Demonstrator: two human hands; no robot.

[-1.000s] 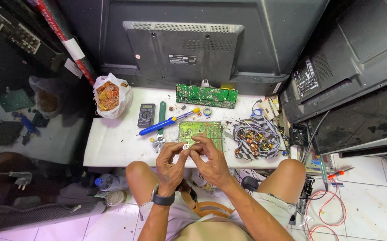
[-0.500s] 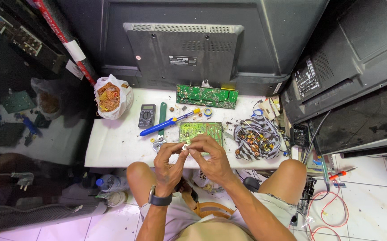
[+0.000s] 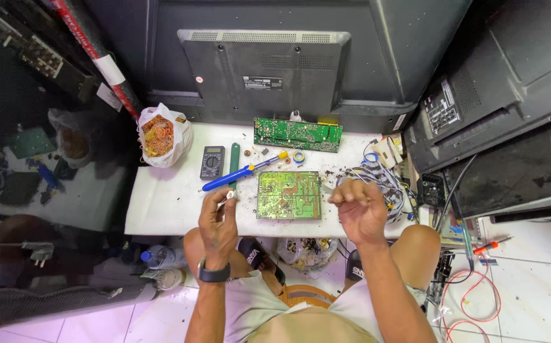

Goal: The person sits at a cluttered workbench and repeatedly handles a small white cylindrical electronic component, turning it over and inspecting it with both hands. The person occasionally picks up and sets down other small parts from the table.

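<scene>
The person is sitting at a low white bench (image 3: pixel 161 209) in front of the dark back of a large television (image 3: pixel 263 63), working over a green circuit board (image 3: pixel 288 195) that is lying flat near the bench's front edge, between the two hands. To do this step well, I judge that the small part should be kept pinched low over the bench so that it lands there if it slips, and that the board should be lying steady before anything is brought to it. A second, longer green board (image 3: pixel 298 134) is leaning at the back, a grey multimeter (image 3: pixel 212 162) is lying left of a blue-handled tool (image 3: pixel 240 173), and a tangle of wires (image 3: pixel 377 181) is sitting at the right. The left hand (image 3: pixel 217 222) is hovering just left of the board, its fingertips (image 3: pixel 226 200) pinched together on something tiny and pale; what it is cannot be told. The right hand (image 3: pixel 361 213) is curling loosely just right of the board, its fingers (image 3: pixel 352 190) bent inward; whether they are gripping anything cannot be told.
</scene>
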